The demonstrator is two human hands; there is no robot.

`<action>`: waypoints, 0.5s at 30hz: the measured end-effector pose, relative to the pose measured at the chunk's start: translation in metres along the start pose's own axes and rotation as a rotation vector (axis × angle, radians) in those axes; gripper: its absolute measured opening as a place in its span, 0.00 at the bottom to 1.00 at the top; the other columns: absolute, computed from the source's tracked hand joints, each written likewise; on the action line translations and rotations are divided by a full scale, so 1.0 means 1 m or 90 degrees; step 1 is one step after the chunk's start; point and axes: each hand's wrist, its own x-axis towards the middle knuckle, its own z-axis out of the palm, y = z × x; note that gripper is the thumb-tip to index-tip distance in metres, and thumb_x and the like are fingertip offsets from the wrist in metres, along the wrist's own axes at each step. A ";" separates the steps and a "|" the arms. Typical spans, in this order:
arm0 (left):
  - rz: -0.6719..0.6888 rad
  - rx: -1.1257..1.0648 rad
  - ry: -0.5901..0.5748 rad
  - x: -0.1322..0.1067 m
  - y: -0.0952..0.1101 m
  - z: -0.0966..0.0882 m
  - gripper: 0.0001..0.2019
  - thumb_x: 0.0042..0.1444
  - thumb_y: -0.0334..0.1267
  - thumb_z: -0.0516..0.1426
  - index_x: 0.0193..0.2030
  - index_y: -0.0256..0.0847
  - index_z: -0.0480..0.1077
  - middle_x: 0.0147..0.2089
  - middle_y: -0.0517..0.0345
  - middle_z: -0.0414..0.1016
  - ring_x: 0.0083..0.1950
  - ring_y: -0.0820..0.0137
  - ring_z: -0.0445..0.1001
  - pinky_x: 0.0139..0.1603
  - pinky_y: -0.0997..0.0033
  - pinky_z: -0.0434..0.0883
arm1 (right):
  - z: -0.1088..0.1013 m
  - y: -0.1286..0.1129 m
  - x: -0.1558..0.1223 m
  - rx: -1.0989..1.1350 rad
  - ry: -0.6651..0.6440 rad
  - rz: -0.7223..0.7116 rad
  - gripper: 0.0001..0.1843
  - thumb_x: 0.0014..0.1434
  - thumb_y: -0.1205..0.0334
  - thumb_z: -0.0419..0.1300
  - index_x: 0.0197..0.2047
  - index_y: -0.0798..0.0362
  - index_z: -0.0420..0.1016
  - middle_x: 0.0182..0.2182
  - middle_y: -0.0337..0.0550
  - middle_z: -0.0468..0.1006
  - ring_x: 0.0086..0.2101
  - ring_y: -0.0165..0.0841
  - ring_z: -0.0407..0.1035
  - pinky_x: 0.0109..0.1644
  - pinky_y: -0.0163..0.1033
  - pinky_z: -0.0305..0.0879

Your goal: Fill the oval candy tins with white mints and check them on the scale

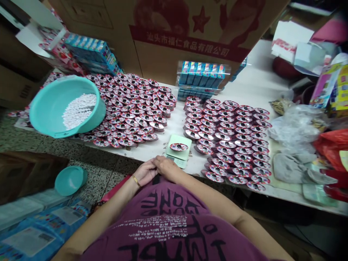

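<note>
My left hand [146, 171] and my right hand [166, 167] rest together at the table's near edge, fingers folded over each other, with nothing visible in them. A gold bangle sits on my left wrist. Just beyond them a small green scale [178, 156] carries one red-rimmed round container [178, 146]. Several more of these containers lie in overlapping rows to the left [130, 112] and to the right [233, 141].
A teal basin [46, 108] holding small white pieces [78, 108] leans on the left pile. Blue packs [202, 74] stand before a large cardboard box [190, 32]. Plastic bags [296, 123] and cloths clutter the right. A small teal bowl [70, 180] lies on the floor.
</note>
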 end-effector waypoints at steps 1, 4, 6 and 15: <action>-0.001 0.017 -0.006 0.005 0.002 0.008 0.13 0.42 0.22 0.55 0.36 0.33 0.69 0.34 0.54 0.71 0.36 0.74 0.69 0.42 0.74 0.65 | -0.001 0.007 -0.002 0.039 0.024 0.015 0.08 0.53 0.71 0.49 0.37 0.56 0.65 0.32 0.42 0.67 0.34 0.29 0.60 0.35 0.32 0.58; -0.004 0.116 -0.002 0.024 0.007 0.034 0.08 0.41 0.26 0.58 0.31 0.32 0.69 0.29 0.55 0.71 0.32 0.76 0.69 0.39 0.74 0.66 | -0.005 0.032 -0.012 0.150 0.128 0.080 0.07 0.51 0.72 0.50 0.33 0.57 0.67 0.30 0.41 0.67 0.32 0.27 0.61 0.36 0.30 0.58; 0.007 0.201 0.002 0.040 0.009 0.051 0.07 0.41 0.30 0.59 0.29 0.32 0.69 0.28 0.56 0.71 0.31 0.75 0.69 0.39 0.72 0.66 | -0.009 0.048 -0.018 0.198 0.212 0.132 0.07 0.50 0.72 0.50 0.31 0.56 0.68 0.28 0.41 0.67 0.32 0.27 0.61 0.36 0.31 0.58; 0.217 0.963 0.138 0.088 0.027 0.087 0.06 0.42 0.27 0.56 0.28 0.36 0.72 0.30 0.52 0.72 0.37 0.66 0.69 0.44 0.65 0.63 | -0.021 0.087 -0.027 0.120 0.302 0.293 0.09 0.50 0.70 0.51 0.34 0.54 0.70 0.31 0.42 0.68 0.33 0.30 0.63 0.37 0.33 0.59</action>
